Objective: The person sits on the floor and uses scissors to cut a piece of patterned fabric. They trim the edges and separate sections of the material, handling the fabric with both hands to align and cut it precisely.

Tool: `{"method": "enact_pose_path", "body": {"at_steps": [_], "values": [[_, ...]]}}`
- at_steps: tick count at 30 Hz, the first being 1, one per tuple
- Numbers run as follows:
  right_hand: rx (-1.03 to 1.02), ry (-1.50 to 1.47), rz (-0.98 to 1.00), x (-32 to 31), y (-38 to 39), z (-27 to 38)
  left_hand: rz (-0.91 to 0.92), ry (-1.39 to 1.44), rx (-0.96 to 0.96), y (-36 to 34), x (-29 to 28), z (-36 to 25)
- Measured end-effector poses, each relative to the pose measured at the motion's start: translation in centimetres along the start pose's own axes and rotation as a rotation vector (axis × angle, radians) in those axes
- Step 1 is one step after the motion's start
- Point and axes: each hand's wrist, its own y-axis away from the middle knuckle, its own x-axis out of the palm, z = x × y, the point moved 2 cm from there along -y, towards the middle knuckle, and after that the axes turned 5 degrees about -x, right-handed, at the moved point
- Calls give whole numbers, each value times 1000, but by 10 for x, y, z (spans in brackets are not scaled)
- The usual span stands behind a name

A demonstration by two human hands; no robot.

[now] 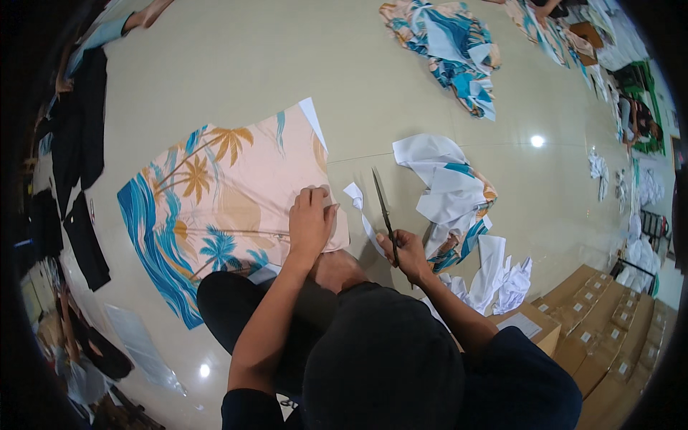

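A large piece of pink printed fabric (251, 179) with palm trees and blue waves lies spread on the floor in front of me. My left hand (311, 222) rests on its right edge, palm down, with the fingers stretched over the cloth and the thumb apart. My right hand (407, 254) is closed around the handles of dark scissors (384, 202), whose blades point away from me and look closed. A narrow white strip (357, 201) lies curled between the fabric and the scissors. My foot (337, 270) is beside the fabric's near edge.
Crumpled white and printed cloth (448, 193) lies right of the scissors, with white scraps (494, 276) nearer me. Another printed heap (451, 50) is farther off. Cardboard boxes (584, 315) stand at the right. Dark garments (79, 129) and a person's arm (147, 16) are at the left.
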Motion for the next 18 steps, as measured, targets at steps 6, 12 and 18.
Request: {"method": "enact_pose_path", "body": {"at_steps": [6, 12, 18], "values": [[6, -22, 165, 13, -38, 15, -27, -38, -24, 0, 5, 10], [28, -130, 296, 23, -67, 30, -42, 172, -105, -4, -7, 6], [6, -170, 319, 35, -83, 45, -1, 248, -145, -4, -13, 8]]}}
